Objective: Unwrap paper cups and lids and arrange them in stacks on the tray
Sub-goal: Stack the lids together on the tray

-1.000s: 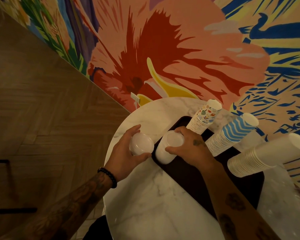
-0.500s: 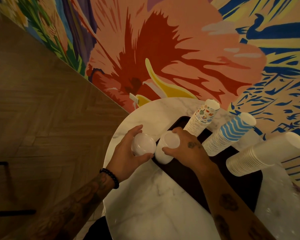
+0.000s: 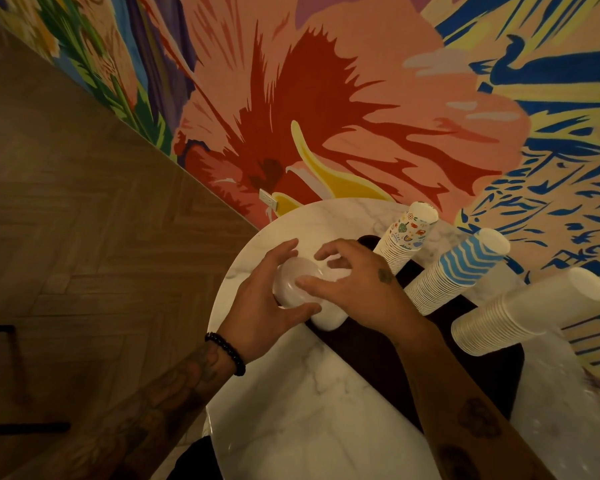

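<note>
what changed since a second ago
The right hand let go of the white lid stack on the dark tray and moved left, thumb reaching the rounded white lid pile held by the left hand. The left hand's grip and three paper cup stacks stayed.

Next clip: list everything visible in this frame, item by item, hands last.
table: one, white marble, round, against the mural
tray: one, dark, on the table
patterned cup stack: one, multicolour, tray's far side
wavy cup stack: one, blue and white, beside it
plain cup stack: one, white, rightmost
tray lid stack: one, white, tray's left corner
held lid stack: one, white, in the left hand
mural: one, pink, red and blue, wall
floor: wood, left
bracelet: one, black, left wrist
left hand: grips the held lid stack
right hand: fingers spread over both lid stacks
</note>
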The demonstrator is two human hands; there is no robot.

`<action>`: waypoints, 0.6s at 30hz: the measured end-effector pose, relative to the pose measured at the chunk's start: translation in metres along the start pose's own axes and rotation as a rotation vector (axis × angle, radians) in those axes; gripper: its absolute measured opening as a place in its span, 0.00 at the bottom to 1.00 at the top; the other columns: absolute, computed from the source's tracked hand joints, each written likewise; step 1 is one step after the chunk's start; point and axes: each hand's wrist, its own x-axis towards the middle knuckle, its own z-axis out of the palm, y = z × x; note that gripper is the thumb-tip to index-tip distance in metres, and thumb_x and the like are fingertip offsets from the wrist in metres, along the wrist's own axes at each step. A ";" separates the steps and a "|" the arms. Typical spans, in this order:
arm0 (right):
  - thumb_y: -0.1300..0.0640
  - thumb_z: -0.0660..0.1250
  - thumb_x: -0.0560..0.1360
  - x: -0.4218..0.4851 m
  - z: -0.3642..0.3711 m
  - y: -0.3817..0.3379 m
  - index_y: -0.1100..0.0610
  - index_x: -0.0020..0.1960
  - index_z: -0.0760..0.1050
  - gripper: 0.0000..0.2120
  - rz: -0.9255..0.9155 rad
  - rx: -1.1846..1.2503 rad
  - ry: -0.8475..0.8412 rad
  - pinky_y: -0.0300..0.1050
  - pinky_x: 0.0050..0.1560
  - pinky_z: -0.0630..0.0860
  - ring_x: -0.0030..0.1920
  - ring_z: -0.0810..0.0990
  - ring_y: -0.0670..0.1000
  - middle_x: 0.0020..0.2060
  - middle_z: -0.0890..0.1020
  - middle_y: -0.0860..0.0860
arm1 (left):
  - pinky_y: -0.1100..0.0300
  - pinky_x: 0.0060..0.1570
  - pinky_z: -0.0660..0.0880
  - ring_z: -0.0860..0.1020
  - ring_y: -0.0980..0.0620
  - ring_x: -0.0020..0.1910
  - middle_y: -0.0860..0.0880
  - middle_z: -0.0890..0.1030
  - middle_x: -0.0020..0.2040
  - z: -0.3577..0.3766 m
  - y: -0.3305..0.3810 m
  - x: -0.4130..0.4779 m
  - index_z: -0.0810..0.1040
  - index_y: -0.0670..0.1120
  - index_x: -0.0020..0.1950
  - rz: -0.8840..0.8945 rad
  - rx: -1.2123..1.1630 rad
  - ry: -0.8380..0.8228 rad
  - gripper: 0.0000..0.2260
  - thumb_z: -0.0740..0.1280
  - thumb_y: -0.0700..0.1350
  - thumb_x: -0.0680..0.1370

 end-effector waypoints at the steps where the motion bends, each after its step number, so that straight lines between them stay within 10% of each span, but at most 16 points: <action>1: 0.40 0.78 0.68 -0.001 0.002 -0.003 0.46 0.58 0.76 0.22 0.021 -0.018 -0.033 0.45 0.56 0.78 0.61 0.76 0.44 0.61 0.76 0.42 | 0.49 0.61 0.78 0.71 0.62 0.67 0.63 0.70 0.69 0.000 0.003 0.000 0.64 0.58 0.75 0.009 -0.004 0.006 0.39 0.79 0.51 0.68; 9: 0.44 0.80 0.67 -0.005 0.006 -0.008 0.47 0.58 0.73 0.25 0.026 0.050 -0.045 0.30 0.43 0.73 0.54 0.76 0.42 0.58 0.77 0.41 | 0.57 0.57 0.80 0.75 0.55 0.67 0.57 0.68 0.73 -0.004 0.010 -0.001 0.63 0.60 0.74 -0.022 -0.152 -0.005 0.43 0.81 0.44 0.65; 18: 0.48 0.81 0.65 0.000 0.001 0.005 0.54 0.56 0.77 0.24 0.136 0.585 -0.126 0.54 0.50 0.84 0.54 0.85 0.54 0.59 0.81 0.52 | 0.52 0.57 0.80 0.79 0.50 0.64 0.50 0.81 0.65 -0.011 0.011 0.003 0.74 0.47 0.69 -0.206 -0.662 -0.059 0.32 0.76 0.37 0.66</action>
